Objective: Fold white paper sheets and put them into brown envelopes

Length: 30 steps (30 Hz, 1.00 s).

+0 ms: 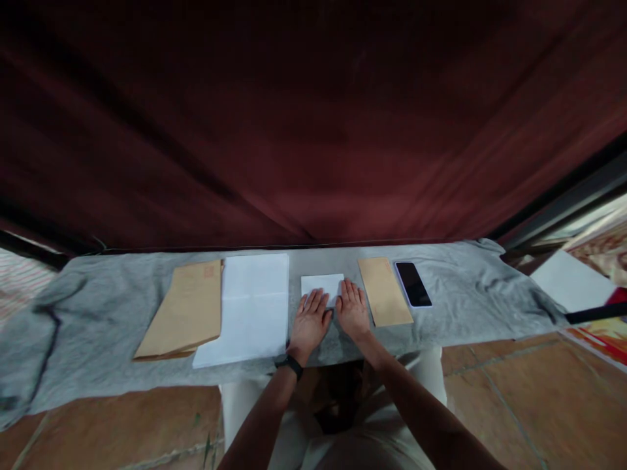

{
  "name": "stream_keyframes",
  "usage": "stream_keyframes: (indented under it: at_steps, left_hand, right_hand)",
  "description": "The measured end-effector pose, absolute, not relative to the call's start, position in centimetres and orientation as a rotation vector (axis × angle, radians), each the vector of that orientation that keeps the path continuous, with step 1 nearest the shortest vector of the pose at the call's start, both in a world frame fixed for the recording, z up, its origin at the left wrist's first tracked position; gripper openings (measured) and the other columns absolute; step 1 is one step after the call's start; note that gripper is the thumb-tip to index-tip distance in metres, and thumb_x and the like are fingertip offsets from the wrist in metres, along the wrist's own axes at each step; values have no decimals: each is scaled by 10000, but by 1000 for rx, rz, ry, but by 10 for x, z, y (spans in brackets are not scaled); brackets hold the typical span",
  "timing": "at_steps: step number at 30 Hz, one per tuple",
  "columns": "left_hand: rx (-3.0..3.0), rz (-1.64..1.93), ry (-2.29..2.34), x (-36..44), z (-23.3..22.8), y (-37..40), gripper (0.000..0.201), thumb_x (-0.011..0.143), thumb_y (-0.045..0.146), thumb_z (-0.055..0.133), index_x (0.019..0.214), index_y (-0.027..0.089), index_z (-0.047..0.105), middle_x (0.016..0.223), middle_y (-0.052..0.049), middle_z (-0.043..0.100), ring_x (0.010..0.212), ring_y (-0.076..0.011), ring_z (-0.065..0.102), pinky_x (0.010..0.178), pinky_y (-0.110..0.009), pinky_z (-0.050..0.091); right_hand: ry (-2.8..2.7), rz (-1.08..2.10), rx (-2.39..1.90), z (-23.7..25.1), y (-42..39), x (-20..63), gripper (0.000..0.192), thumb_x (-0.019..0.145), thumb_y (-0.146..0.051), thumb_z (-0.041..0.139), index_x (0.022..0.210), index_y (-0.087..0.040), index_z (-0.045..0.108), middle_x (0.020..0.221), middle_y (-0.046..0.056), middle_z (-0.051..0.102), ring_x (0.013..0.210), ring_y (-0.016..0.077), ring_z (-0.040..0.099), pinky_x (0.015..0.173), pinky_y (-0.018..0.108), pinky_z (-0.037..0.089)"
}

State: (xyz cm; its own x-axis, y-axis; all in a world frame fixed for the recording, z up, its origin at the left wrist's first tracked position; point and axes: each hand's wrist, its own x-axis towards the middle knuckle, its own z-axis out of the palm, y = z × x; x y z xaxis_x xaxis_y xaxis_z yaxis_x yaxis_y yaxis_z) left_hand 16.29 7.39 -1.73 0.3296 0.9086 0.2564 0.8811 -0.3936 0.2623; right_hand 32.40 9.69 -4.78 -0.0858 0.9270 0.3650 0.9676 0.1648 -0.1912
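On a grey cloth (465, 307), brown envelopes (189, 313) and white sheets (252, 307) lie left, another envelope (385, 290) and phone (413, 284) right; between them, left hand (309, 323) and right hand (351, 310) press flat, fingers together, on the folded paper's (321, 284) near edge

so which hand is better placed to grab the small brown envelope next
The right hand, probably. It lies flat on the folded white paper, right beside the small brown envelope. The left hand sits farther from it, nearer the white sheets.
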Motion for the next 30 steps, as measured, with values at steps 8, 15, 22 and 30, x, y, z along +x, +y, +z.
stream_keyframes:
  at_steps: [8,15,22,30]
  left_hand:
    - [2489,579,1692,163,-20,73,451,1025,342,429,1430,190,557,1563,-80,495,1492,-242,394,1250,-495,301]
    - [2490,586,1687,165,-20,72,472,1030,340,404,1453,171,528,1563,-84,496,1503,-248,371,1256,-504,279]
    - [2494,534,1705,167,-24,73,504,1024,328,400,1495,169,482,1599,-86,446,1521,-251,336,1263,-507,250]
    - [2511,506,1736,169,-23,73,507,1004,320,431,1476,151,512,1580,-111,466,1503,-268,372,1256,-494,259]
  right_hand:
    - [-2080,-122,-1825,-47,97,325,531,1046,-244,330,1537,-61,420,1568,172,464,1480,280,373,1209,484,266]
    - [-2097,-101,-1825,-45,95,326,543,1041,-248,340,1554,-80,397,1584,160,444,1485,276,370,1215,477,253]
    - [-2090,-85,-1800,-47,96,329,541,1048,-270,348,1547,-68,406,1590,166,431,1473,285,387,1213,483,266]
    - [-2052,7,-1820,-43,96,329,535,1050,-299,367,1524,-66,451,1583,144,448,1470,295,393,1222,470,258]
